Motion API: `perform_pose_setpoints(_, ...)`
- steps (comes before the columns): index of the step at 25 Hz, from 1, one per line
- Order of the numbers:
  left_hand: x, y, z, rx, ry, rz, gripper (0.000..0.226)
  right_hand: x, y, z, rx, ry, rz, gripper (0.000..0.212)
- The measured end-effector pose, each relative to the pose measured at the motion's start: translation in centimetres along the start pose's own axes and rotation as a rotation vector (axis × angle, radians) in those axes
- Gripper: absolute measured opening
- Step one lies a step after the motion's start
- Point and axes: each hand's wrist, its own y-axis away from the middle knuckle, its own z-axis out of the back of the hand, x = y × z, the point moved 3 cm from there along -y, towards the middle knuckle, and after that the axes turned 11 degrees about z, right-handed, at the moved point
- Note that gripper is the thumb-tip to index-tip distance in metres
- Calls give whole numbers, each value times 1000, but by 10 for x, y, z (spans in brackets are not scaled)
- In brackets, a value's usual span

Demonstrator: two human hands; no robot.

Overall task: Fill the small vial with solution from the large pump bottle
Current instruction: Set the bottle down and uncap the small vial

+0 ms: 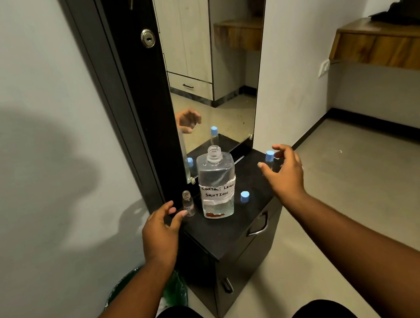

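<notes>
The large clear bottle (pixel 217 184) stands upright on the black cabinet top (pixel 221 230). Its neck is open, no pump on it, and a white label reads "contact lens solution". The small vial (pixel 187 203), clear and uncapped, stands just to its left. My left hand (pixel 160 228) hovers beside the vial with fingers apart, fingertips nearly touching it. A small blue cap (pixel 244 196) lies right of the large bottle. My right hand (pixel 284 170) is spread open at the cabinet's right end, right next to a second small vial with a blue cap (pixel 269 158), not gripping it.
A tall mirror (pixel 213 59) in a dark frame rises behind the cabinet and reflects the bottles and my hand. The cabinet has a drawer handle (pixel 259 225) on its front. A green bin (pixel 172 288) sits on the floor at left. A wooden shelf (pixel 385 42) hangs on the right wall.
</notes>
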Motion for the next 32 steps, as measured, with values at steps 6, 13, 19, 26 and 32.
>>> perform_pose_setpoints(6,-22,15,13,-42,103,-90,28,-29,-23,-23,10,56,-299,92)
perform_pose_setpoints(13,-8,42,44,4,147,-125,36,-54,-23,-39,65,-83,-398,62)
perform_pose_setpoints(19,-28,55,64,-14,132,-183,24,-28,-26,-31,160,-41,-318,38)
perform_pose_setpoints(26,-131,71,74,202,126,-404,29,126,-35,33,191,-500,-66,39)
perform_pose_setpoints(32,-232,127,87,396,266,-349,53,247,17,93,424,-652,83,30)
